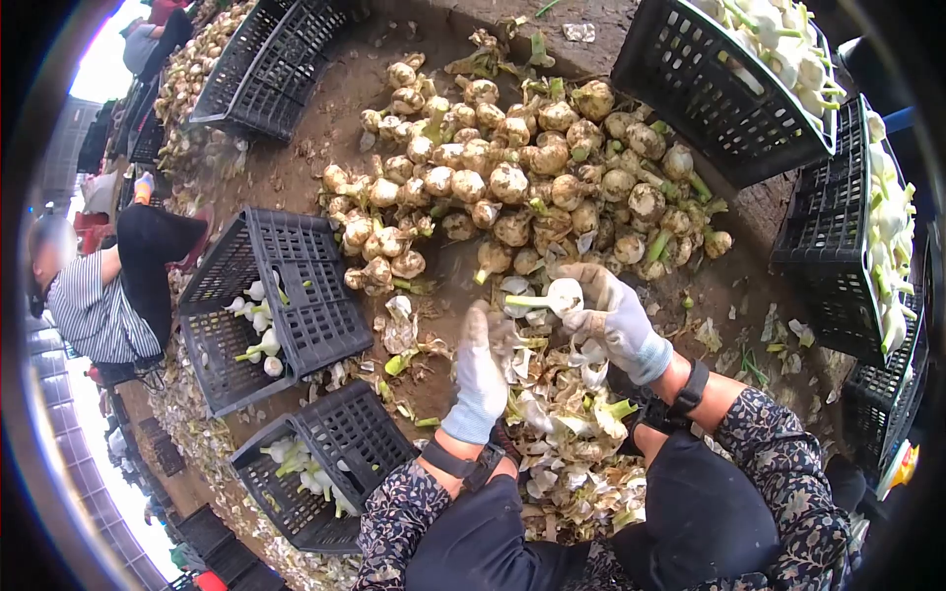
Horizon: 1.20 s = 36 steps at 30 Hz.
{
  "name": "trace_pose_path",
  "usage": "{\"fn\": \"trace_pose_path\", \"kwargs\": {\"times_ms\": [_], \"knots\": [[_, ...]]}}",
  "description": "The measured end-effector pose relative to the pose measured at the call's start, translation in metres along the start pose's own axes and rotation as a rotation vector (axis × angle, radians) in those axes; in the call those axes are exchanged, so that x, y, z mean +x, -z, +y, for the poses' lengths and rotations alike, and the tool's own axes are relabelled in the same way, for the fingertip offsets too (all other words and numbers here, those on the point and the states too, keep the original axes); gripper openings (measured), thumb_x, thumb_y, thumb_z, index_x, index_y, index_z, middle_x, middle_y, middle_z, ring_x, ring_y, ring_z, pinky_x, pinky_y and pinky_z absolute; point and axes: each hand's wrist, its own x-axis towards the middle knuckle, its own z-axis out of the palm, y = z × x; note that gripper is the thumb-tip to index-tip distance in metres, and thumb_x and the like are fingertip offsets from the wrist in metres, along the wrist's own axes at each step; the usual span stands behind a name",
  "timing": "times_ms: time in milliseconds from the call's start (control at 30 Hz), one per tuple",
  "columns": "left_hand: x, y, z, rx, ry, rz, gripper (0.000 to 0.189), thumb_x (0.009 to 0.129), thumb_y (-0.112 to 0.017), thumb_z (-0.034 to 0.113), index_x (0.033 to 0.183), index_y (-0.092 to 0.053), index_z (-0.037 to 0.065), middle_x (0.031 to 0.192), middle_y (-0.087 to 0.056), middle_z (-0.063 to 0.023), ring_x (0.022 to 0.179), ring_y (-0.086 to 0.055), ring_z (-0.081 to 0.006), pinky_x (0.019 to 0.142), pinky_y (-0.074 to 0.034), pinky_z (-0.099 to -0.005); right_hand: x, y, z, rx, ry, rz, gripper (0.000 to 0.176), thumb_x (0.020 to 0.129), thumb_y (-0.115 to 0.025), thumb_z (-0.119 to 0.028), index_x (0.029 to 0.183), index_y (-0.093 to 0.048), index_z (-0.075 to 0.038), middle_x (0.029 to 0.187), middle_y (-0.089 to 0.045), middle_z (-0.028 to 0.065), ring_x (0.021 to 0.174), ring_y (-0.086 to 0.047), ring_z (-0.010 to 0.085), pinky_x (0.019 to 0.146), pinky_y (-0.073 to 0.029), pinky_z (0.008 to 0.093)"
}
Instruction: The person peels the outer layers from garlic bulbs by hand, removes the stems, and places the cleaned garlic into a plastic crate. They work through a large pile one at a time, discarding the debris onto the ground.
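Observation:
My right hand (616,320), in a soiled white work glove with a blue cuff, grips a peeled white garlic bulb (565,295) between thumb and fingers. Its cut green stem (525,301) points left, towards my other hand. My left hand (481,364), gloved the same way, is held upright just left of the bulb, apart from it. Its fingers are stretched out, slightly blurred at the tips, with nothing visible in them. Beyond both hands lies a heap of unpeeled, dirt-covered garlic bulbs (507,182). Loose garlic skins (562,448) cover the ground below my hands, between my knees.
Black crates with some peeled garlic stand at left, one upper (315,295) and one lower (360,438). Fuller crates stand at right, one at the top (705,94) and one below it (833,246). A person in a striped shirt (103,310) sits at far left.

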Motion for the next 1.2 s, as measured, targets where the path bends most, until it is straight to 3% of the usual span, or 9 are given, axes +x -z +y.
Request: {"fn": "trace_pose_path", "kwargs": {"times_ms": [133, 200, 267, 367, 433, 500, 633, 833, 1200], "knots": [[-0.016, -0.025, 0.011, -0.210, 0.092, -0.545, 0.071, 0.089, -0.045, 0.065, 0.132, -0.045, 0.009, 0.111, -0.058, -0.0036, 0.103, -0.056, -0.0154, 0.087, -0.046, -0.0319, 0.011, -0.011, 0.009, -0.218, 0.148, 0.023, 0.058, 0.074, -0.078, -0.008, 0.122, -0.047, 0.000, 0.110, -0.059, 0.0076, 0.097, -0.059, 0.0139, 0.086, -0.049, 0.0269], [-0.009, -0.020, 0.010, -0.235, 0.116, -0.482, 0.068, 0.090, -0.044, 0.064, 0.131, -0.046, 0.010, 0.108, -0.059, -0.0024, 0.102, -0.055, -0.0157, 0.090, -0.045, -0.0340, 0.011, -0.020, -0.001, -0.783, 0.266, -0.067, 0.046, 0.072, -0.078, -0.010, 0.111, -0.055, -0.006, 0.097, -0.062, 0.0051, 0.093, -0.060, 0.0139, 0.082, -0.049, 0.0278], [-0.009, -0.017, 0.028, -0.242, 0.109, -0.450, 0.064, 0.091, -0.050, 0.056, 0.138, -0.041, 0.014, 0.104, -0.060, -0.0010, 0.088, -0.055, -0.0121, 0.071, -0.047, -0.0287, 0.021, -0.025, -0.027, -1.299, 0.455, -0.283, 0.038, 0.071, -0.076, -0.013, 0.104, -0.057, -0.010, 0.094, -0.062, 0.0079, 0.091, -0.061, 0.0243, 0.079, -0.050, 0.0339], [-0.002, -0.002, 0.036, -0.245, 0.244, -0.504, 0.059, 0.093, -0.052, 0.048, 0.140, -0.040, 0.014, 0.105, -0.061, -0.0031, 0.090, -0.058, -0.0118, 0.069, -0.048, -0.0282, 0.030, -0.029, -0.050, -1.480, 0.403, -0.349, 0.036, 0.073, -0.076, -0.021, 0.103, -0.058, -0.009, 0.093, -0.063, 0.0090, 0.089, -0.062, 0.0291, 0.076, -0.051, 0.0369], [-0.006, -0.010, 0.040, -0.380, 0.066, -0.382, 0.050, 0.096, -0.051, 0.040, 0.133, -0.045, 0.007, 0.098, -0.060, -0.0043, 0.088, -0.061, -0.0159, 0.073, -0.053, -0.0298, 0.033, -0.028, -0.049, -1.496, 0.374, -0.302, 0.038, 0.075, -0.077, -0.023, 0.103, -0.057, -0.007, 0.092, -0.064, 0.0087, 0.086, -0.063, 0.0264, 0.074, -0.051, 0.0354], [-0.006, -0.021, 0.044, -0.477, 0.004, -0.331, 0.050, 0.096, -0.051, 0.038, 0.133, -0.045, 0.005, 0.100, -0.060, -0.0057, 0.091, -0.060, -0.0180, 0.080, -0.051, -0.0332, 0.034, -0.018, -0.031, -0.921, -0.030, -0.187, 0.045, 0.078, -0.078, -0.029, 0.105, -0.055, -0.002, 0.092, -0.065, 0.0078, 0.082, -0.064, 0.0173, 0.071, -0.052, 0.0305], [-0.006, -0.021, 0.037, -0.597, -0.118, -0.261, 0.046, 0.095, -0.056, 0.031, 0.130, -0.048, 0.003, 0.109, -0.060, -0.0095, 0.102, -0.058, -0.0221, 0.094, -0.045, -0.0387, 0.008, -0.044, -0.004, -0.331, -0.186, 0.071, 0.039, 0.085, -0.072, -0.027, 0.104, -0.053, 0.000, 0.085, -0.062, 0.0029, 0.065, -0.056, 0.0055, 0.053, -0.044, 0.0190], [-0.020, -0.034, 0.023, -0.405, -0.130, -0.242, 0.057, 0.092, -0.059, 0.038, 0.136, -0.041, 0.007, 0.126, -0.053, -0.0159, 0.117, -0.053, -0.0298, 0.094, -0.048, -0.0421, 0.007, -0.048, 0.018, -0.206, -0.161, 0.102, 0.036, 0.083, -0.074, -0.029, 0.096, -0.055, -0.001, 0.073, -0.059, 0.0001, 0.054, -0.052, 0.0046, 0.046, -0.040, 0.0188], [-0.023, -0.038, 0.060, -0.504, 0.001, -0.365, 0.055, 0.093, -0.056, 0.039, 0.136, -0.036, 0.010, 0.115, -0.050, -0.0102, 0.108, -0.052, -0.0271, 0.078, -0.052, -0.0431, 0.008, -0.044, -0.001, 0.052, -0.185, 0.036, 0.020, 0.088, -0.069, -0.019, 0.095, -0.062, -0.002, 0.077, -0.064, 0.0025, 0.057, -0.059, 0.0069, 0.049, -0.045, 0.0205]]}}
